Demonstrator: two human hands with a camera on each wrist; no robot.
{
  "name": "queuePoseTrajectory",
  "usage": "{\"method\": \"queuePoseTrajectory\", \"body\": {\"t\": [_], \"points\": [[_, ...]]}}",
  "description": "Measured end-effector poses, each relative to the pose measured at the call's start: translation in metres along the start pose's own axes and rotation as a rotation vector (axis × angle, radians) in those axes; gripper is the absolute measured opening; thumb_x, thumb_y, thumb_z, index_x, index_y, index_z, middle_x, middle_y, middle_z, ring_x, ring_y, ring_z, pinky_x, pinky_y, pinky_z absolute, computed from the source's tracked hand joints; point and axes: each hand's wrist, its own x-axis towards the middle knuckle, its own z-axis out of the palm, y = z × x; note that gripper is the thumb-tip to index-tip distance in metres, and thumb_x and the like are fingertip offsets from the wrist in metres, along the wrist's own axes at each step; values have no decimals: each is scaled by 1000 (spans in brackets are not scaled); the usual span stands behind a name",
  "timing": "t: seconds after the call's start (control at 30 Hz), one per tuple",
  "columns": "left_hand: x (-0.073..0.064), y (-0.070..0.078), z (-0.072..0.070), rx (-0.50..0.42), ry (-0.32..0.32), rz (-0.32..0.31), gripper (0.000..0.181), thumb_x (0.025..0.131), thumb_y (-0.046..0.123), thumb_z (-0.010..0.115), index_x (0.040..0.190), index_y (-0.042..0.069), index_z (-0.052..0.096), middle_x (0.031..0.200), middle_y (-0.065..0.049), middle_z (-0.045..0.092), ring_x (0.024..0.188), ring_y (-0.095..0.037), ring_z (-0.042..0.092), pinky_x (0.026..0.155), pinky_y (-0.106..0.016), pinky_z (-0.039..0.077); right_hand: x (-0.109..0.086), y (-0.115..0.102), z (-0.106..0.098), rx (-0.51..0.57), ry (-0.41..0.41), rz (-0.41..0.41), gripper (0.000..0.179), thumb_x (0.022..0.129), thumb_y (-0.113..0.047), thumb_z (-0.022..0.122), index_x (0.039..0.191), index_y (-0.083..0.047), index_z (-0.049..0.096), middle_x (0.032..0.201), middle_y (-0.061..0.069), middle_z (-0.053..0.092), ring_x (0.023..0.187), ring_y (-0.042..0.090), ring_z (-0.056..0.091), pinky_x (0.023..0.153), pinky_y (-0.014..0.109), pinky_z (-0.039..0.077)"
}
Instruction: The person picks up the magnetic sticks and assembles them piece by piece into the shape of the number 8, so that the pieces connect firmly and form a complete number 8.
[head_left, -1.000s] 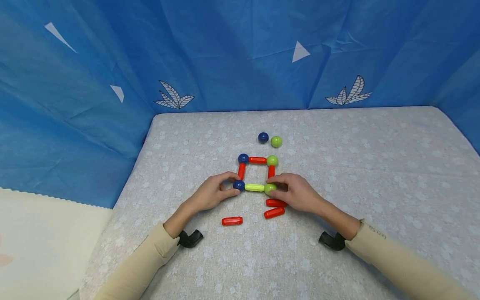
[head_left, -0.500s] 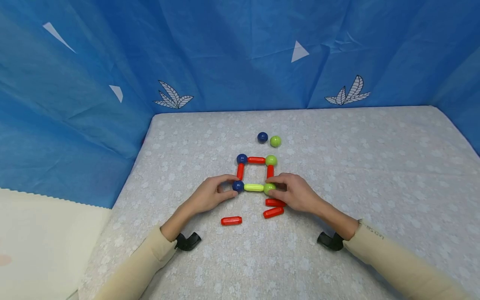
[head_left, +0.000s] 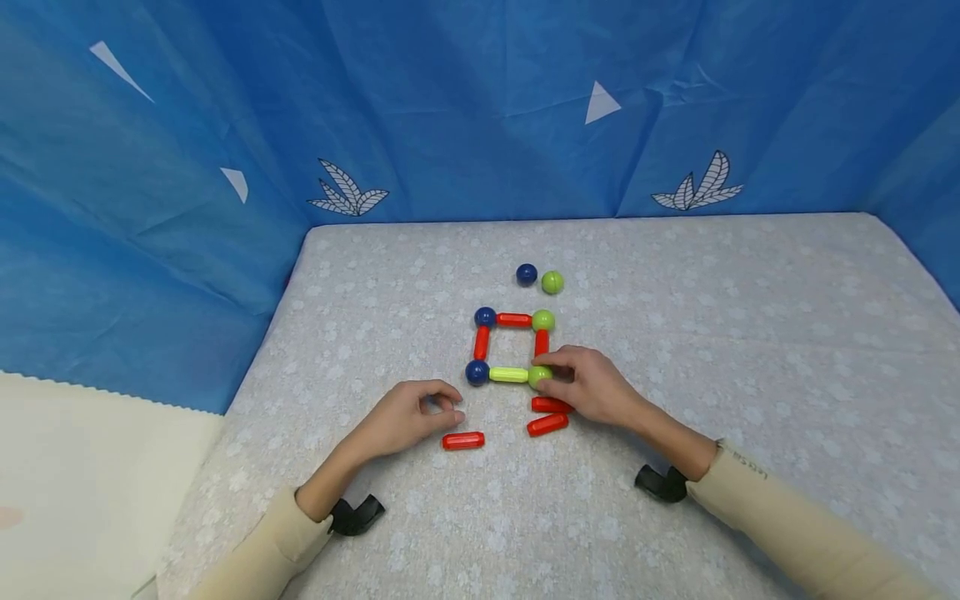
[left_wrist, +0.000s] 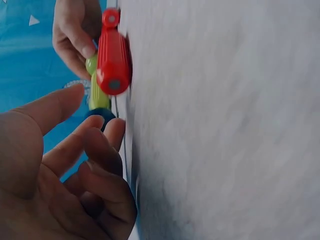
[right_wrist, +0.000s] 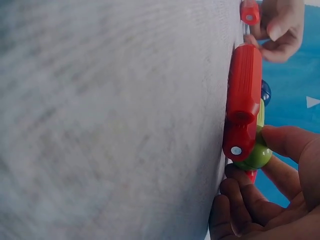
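Observation:
A square of magnetic rods and balls lies on the table. Its far side is a red rod (head_left: 514, 320) between a blue ball (head_left: 485, 317) and a green ball (head_left: 543, 321); a yellow-green rod (head_left: 508, 375) forms the near side. My right hand (head_left: 596, 385) pinches the near right green ball (right_wrist: 255, 155) between thumb and fingers. The near left blue ball (head_left: 477, 372) stands free of any hand. My left hand (head_left: 408, 417) is empty, its fingers loosely bent, with the thumb tip just above a loose red rod (head_left: 462, 441).
Two more loose red rods, one upper (head_left: 547, 404) and one lower (head_left: 547, 425), lie close by my right hand. Behind the square rest a spare blue ball (head_left: 527, 275) and a spare green ball (head_left: 552, 282). A blue curtain (head_left: 480, 108) hangs along the table's far edge.
My left hand has let go of the near left blue ball and drawn back toward the loose red rod. The right hand keeps its pinch on the green ball.

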Motion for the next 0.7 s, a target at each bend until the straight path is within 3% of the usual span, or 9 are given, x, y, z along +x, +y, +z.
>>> {"method": "queuePoseTrajectory", "body": {"t": [0.2,0.37,0.7], "points": [[-8,3,7,-11,-54,-3,28,86,38,77,105,18,72,86,10,63,60,-9,51,57,-28,44,0,0,0,-4,1,-5,31,90,-15,73,119,-6,71,95,0,63,82,18,52,71,33,46],[-11,4,9,33,-86,27,27,80,37,83,101,23,72,86,12,61,64,-8,50,60,-27,43,0,0,1,-1,5,10,31,90,-15,73,120,-6,71,94,0,63,82,19,53,71,34,46],[-10,5,11,72,-78,46,14,83,30,82,93,25,73,84,14,62,67,-10,50,59,-27,41,0,0,1,-6,15,23,31,90,-14,73,120,-6,71,93,1,63,81,19,52,71,34,45]]}}
